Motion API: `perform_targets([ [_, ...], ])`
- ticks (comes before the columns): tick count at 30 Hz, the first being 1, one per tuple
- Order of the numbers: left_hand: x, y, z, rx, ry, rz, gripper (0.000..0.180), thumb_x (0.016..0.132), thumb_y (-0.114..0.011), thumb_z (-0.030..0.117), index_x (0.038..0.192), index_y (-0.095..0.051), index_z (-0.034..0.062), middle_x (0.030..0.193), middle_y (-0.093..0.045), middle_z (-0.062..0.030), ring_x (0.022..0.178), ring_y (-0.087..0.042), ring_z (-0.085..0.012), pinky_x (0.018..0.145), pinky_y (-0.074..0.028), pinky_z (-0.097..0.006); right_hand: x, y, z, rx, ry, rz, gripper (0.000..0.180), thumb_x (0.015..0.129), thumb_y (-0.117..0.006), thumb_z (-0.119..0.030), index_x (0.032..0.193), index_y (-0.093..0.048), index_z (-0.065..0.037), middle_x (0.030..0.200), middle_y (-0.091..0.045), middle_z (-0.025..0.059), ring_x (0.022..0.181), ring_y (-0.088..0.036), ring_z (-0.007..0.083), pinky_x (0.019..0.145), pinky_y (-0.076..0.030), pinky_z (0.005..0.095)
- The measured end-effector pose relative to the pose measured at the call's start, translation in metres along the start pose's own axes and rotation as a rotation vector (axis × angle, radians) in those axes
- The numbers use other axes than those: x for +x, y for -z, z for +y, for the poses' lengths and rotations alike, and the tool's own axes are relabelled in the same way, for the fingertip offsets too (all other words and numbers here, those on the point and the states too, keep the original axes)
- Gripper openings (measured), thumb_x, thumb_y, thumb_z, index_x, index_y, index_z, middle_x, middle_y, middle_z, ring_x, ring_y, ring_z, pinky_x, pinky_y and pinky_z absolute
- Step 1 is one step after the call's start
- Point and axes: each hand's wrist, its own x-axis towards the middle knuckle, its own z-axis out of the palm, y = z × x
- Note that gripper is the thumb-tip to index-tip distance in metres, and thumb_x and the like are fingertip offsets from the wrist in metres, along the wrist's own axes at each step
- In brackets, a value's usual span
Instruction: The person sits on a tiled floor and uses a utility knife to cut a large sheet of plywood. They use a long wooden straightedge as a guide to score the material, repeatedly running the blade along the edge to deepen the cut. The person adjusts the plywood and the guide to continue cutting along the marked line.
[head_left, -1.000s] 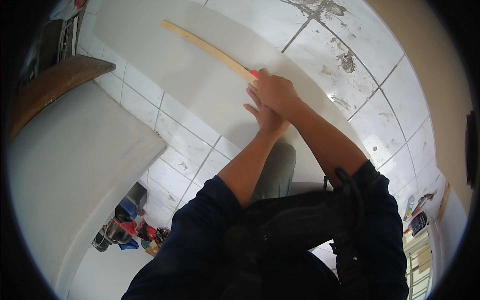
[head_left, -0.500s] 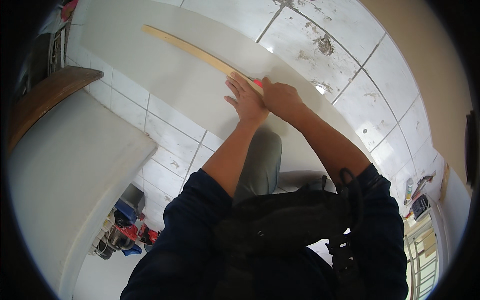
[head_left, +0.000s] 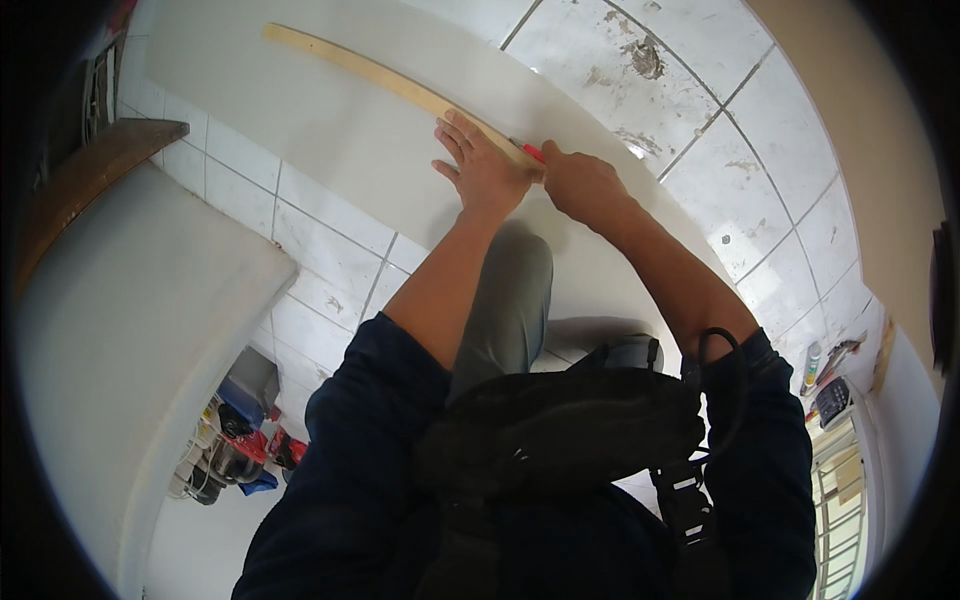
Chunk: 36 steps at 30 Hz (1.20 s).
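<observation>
A long pale wooden strip [head_left: 370, 70] lies across a large light-grey sheet [head_left: 250, 95] on the floor. My left hand [head_left: 485, 178] rests flat on the strip near its right end, fingers spread and pressing down. Just to the right, my right hand [head_left: 582, 187] is closed around a red utility knife [head_left: 534, 153]. Its thin tip sits along the far edge of the strip, touching or very close to the sheet. Most of the handle is hidden inside my fist. My knee [head_left: 515, 285] is close below my hands, over the sheet.
White floor tiles [head_left: 745, 165] with dark stains surround the sheet. At the left are a pale slab-like surface [head_left: 140, 330] and a curved brown wooden piece [head_left: 110, 165]. Assorted tools [head_left: 235, 450] lie lower left. A tube [head_left: 812, 365] stands at the right beside a beige wall [head_left: 850, 120].
My right hand has slid with the knife along the strip, to the right and nearer its end. The whole view has shifted slightly; my left hand still presses on the strip.
</observation>
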Motion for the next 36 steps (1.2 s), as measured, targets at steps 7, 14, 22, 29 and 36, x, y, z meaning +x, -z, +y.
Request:
perform_targets([
  [7,0.0,0.002,-0.004,0.061,0.011,-0.012,0.159,0.052,-0.096,0.047,0.151,0.015,-0.0088,0.163,0.001,-0.0291,0.152,0.009,-0.0432,0.118,-0.004,-0.065,-0.016,0.003,0.006,0.023,-0.023,-0.037,0.019,0.093,-0.052,-0.008,0.111,-0.051,-0.002,0.084,-0.069,0.0184,0.085,-0.068,0.0372,0.076,-0.052,0.0495],
  [14,0.001,0.001,0.0,0.105,0.02,-0.036,0.158,0.054,-0.095,0.049,0.151,0.016,-0.0096,0.162,0.0,-0.0308,0.152,0.008,-0.0427,0.118,-0.007,-0.064,-0.037,-0.007,0.024,0.019,-0.03,-0.014,0.018,0.093,-0.049,-0.007,0.11,-0.05,-0.002,0.08,-0.069,0.0182,0.081,-0.068,0.0377,0.073,-0.052,0.0497],
  [22,0.002,-0.002,0.0,0.139,0.031,-0.041,0.157,0.056,-0.093,0.049,0.151,0.018,-0.0085,0.162,0.004,-0.0316,0.152,0.01,-0.042,0.117,-0.004,-0.066,-0.076,-0.017,0.05,0.007,-0.1,-0.037,0.018,0.093,-0.049,-0.007,0.11,-0.05,-0.002,0.079,-0.068,0.0179,0.078,-0.069,0.037,0.07,-0.052,0.0499],
  [29,0.0,-0.003,0.003,0.198,0.041,-0.03,0.155,0.058,-0.092,0.05,0.15,0.016,-0.0117,0.16,0.004,-0.0344,0.152,0.007,-0.0432,0.119,-0.01,-0.063,-0.11,-0.039,0.084,0.0,-0.138,-0.055,0.02,0.095,-0.047,-0.008,0.114,-0.049,-0.002,0.079,-0.068,0.0196,0.077,-0.068,0.039,0.07,-0.053,0.0506],
  [36,0.005,-0.006,0.004,0.258,0.05,-0.07,0.158,0.057,-0.09,0.056,0.149,0.019,-0.0117,0.161,0.008,-0.0318,0.152,0.01,-0.0431,0.118,-0.013,-0.065,-0.149,-0.055,0.12,0.024,-0.148,-0.02,0.021,0.095,-0.048,-0.008,0.116,-0.05,-0.004,0.083,-0.067,0.0199,0.075,-0.068,0.0395,0.068,-0.053,0.0509],
])
